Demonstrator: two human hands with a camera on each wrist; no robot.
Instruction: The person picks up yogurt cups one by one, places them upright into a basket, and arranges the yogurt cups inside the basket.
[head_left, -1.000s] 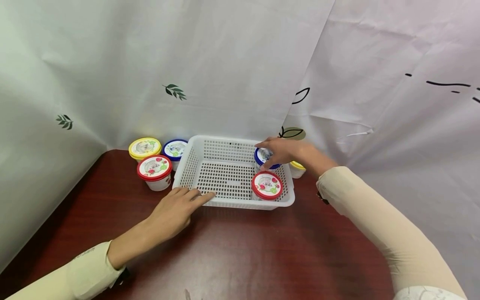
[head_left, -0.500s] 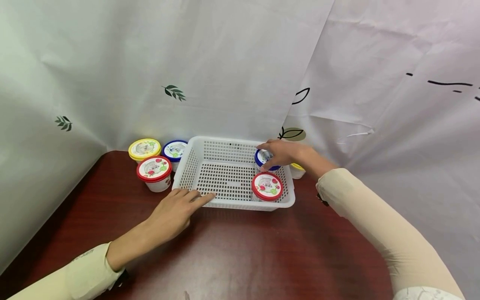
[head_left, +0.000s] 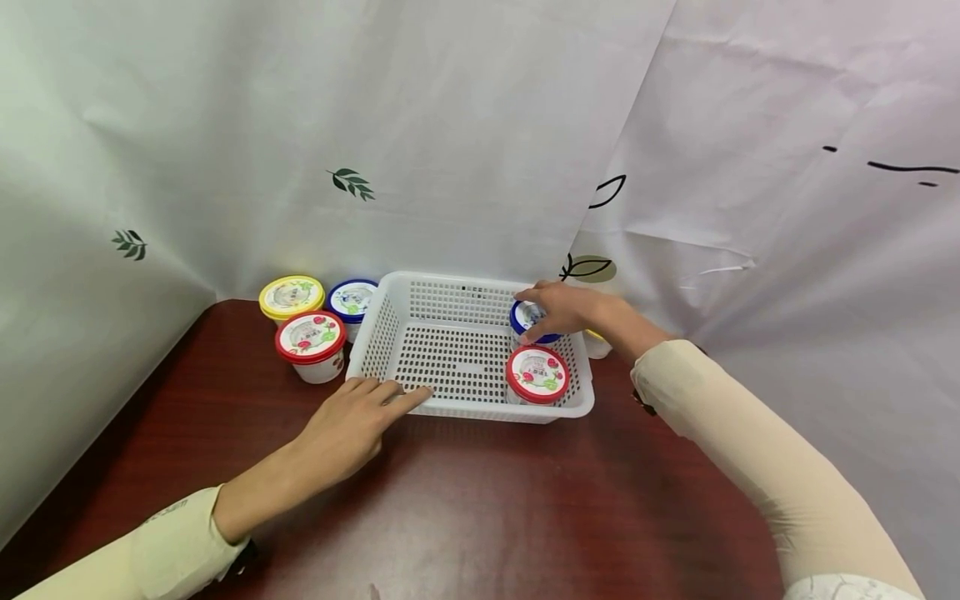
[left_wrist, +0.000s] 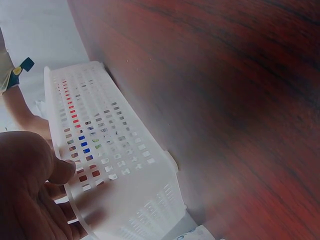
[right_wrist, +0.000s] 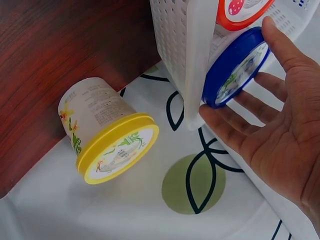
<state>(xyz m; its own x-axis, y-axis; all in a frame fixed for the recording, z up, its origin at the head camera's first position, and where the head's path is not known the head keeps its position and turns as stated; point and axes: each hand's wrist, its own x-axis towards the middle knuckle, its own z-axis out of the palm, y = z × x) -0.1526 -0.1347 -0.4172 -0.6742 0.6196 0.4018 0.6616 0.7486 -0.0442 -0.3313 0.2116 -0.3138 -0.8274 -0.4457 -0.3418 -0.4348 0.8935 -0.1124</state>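
A white plastic basket (head_left: 487, 410) with perforated sides stands on the table. My left hand (head_left: 341, 429) holds its front left rim; in the left wrist view the thumb (left_wrist: 62, 171) lies against the outer side and the fingers reach inside. Within the basket's right end, my right hand (head_left: 566, 307) spans a blue-lidded tub (head_left: 528, 317), thumb on one edge of the lid and fingertips on the opposite edge. The blue lid (right_wrist: 235, 72) is tilted in the right wrist view. Just in front of it sits a red-lidded tub (head_left: 537, 375), also in the basket.
Left of the basket, a yellow-lidded tub (head_left: 292, 296), another red-lidded tub (head_left: 311, 342) and another blue-lidded tub (head_left: 351, 300) stand close together. One more yellow-lidded tub (right_wrist: 107, 130) is outside the basket's right end. A white printed curtain (head_left: 450, 150) hangs behind the dark red table (head_left: 480, 508).
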